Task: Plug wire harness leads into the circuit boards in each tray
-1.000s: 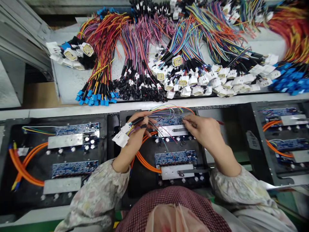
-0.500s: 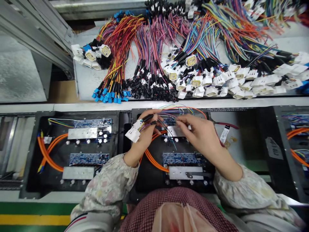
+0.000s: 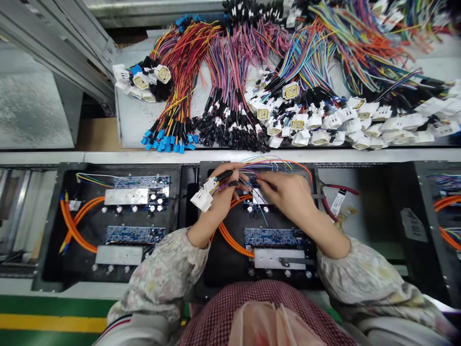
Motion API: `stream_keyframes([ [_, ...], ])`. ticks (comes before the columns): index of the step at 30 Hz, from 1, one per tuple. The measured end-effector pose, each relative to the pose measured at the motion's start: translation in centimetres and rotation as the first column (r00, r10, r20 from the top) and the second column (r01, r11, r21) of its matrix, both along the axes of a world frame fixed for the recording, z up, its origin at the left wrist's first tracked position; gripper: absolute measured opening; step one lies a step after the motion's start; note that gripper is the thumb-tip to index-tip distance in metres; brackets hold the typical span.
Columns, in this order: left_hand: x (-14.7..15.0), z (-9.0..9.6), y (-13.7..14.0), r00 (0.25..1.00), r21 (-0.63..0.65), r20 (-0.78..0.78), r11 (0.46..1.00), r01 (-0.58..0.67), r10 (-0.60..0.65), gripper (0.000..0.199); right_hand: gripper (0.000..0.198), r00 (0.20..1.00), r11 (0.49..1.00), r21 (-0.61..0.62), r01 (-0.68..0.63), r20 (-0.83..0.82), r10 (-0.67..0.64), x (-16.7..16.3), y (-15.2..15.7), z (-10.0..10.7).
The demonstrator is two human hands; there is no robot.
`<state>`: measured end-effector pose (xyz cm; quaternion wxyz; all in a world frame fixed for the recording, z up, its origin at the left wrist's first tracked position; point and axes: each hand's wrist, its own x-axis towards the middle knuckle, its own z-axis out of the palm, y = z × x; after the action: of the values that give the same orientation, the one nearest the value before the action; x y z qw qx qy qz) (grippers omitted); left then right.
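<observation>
My left hand [image 3: 225,192] is closed round a wire harness, whose white connectors [image 3: 203,196] stick out to the left past the wrist. Thin coloured wires [image 3: 275,164] run from it to the right in an arc over the upper circuit board. My right hand [image 3: 286,192] pinches some of these wires close to the left fingers; which ones, I cannot tell. Both hands are above a black housing [image 3: 230,269]. In it lie a lower blue circuit board [image 3: 273,237] with a silver plate [image 3: 266,258] and thick orange cables [image 3: 232,238]. The upper board is partly hidden by my hands.
A shelf behind carries several bundles of wire harnesses [image 3: 230,72] with white, black and blue connectors [image 3: 169,142]. Another black housing [image 3: 46,269] with boards stands to the left, and one more at the right edge. Red-handled pliers [image 3: 329,211] lie right of my housing.
My right hand has moved left, closer to my left hand, and its fingers have closed on the wires. The whole view has shifted slightly.
</observation>
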<state>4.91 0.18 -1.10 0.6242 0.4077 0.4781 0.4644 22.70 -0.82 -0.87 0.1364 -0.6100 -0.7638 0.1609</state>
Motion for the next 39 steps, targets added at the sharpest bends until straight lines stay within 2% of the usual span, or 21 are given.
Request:
stream_keyframes([
  [2,0.0,0.0,0.1,1.0,-0.001,-0.002,1.0,0.006,-0.006,0.02,0.023,0.998,0.998,0.05,0.042,0.033,-0.044,0.0,-0.7,0.9],
  [4,-0.1,0.0,0.1,1.0,-0.003,-0.006,1.0,0.01,-0.01,0.02,0.025,0.997,0.996,0.049,0.069,0.041,-0.071,0.2,-1.9,2.0],
  [7,-0.1,0.2,0.1,1.0,-0.009,-0.01,1.0,0.003,-0.003,0.021,0.026,0.994,0.995,-0.1,-0.019,0.106,0.029,1.4,-3.5,3.0],
  [8,0.0,0.3,0.1,1.0,-0.01,-0.011,1.0,0.0,0.0,0.021,0.031,0.989,0.993,-0.119,-0.01,0.146,0.027,2.1,-3.8,3.2],
  [10,0.1,0.5,0.1,1.0,-0.015,-0.013,1.0,-0.004,0.004,0.021,0.041,0.971,0.99,-0.033,0.134,0.206,-0.124,3.5,-4.0,3.1],
  [12,0.1,0.6,0.1,1.0,-0.021,-0.007,1.0,-0.004,0.003,0.02,0.045,0.943,0.954,0.079,0.288,0.15,-0.297,4.5,-3.8,2.8],
  [13,0.1,0.7,0.1,1.0,-0.024,-0.006,1.0,-0.002,0.002,0.019,0.044,0.944,0.948,0.09,0.306,0.097,-0.314,4.7,-3.6,2.6],
  [14,0.2,0.7,0.1,1.0,-0.025,-0.007,1.0,0.001,-0.001,0.018,0.043,0.959,0.959,0.07,0.275,0.051,-0.279,4.5,-3.6,2.3],
  [16,0.2,0.8,0.1,1.0,-0.016,-0.018,1.0,0.001,-0.001,0.017,0.037,0.992,0.992,0.014,0.126,0.018,-0.127,3.6,-3.6,2.0],
  [19,0.1,0.7,0.1,0.999,-0.008,-0.039,1.0,-0.001,0.001,0.016,0.026,0.997,1.0,-0.003,-0.016,0.073,0.016,2.3,-3.8,1.7],
  [21,0.1,0.7,0.1,1.0,-0.017,-0.029,1.0,-0.003,0.003,0.017,0.028,0.995,0.999,0.026,0.021,0.095,-0.023,2.4,-3.8,1.8],
  [24,0.1,0.6,0.1,1.0,-0.032,0.018,0.999,0.005,-0.004,0.022,0.038,0.966,0.965,0.117,0.236,0.081,-0.246,3.8,-3.3,1.9],
  [26,0.1,0.6,0.1,0.999,-0.042,0.033,0.999,0.012,-0.01,0.025,0.035,0.95,0.945,0.113,0.306,0.021,-0.31,4.7,-2.8,1.6],
  [30,0.1,0.8,0.1,1.0,-0.046,-0.001,0.999,0.0,-0.001,0.022,0.029,0.975,0.974,0.048,0.223,0.008,-0.224,5.0,-2.1,0.3],
  [34,0.1,0.9,0.0,1.0,-0.051,-0.023,0.999,-0.002,0.001,0.02,0.029,0.97,0.972,0.026,0.232,0.062,-0.233,4.5,-1.8,-0.6],
  [39,0.0,0.9,0.0,1.0,-0.053,-0.029,0.999,-0.004,0.002,0.02,0.027,0.975,0.978,0.035,0.207,0.079,-0.209,4.6,-1.5,-0.7],
])
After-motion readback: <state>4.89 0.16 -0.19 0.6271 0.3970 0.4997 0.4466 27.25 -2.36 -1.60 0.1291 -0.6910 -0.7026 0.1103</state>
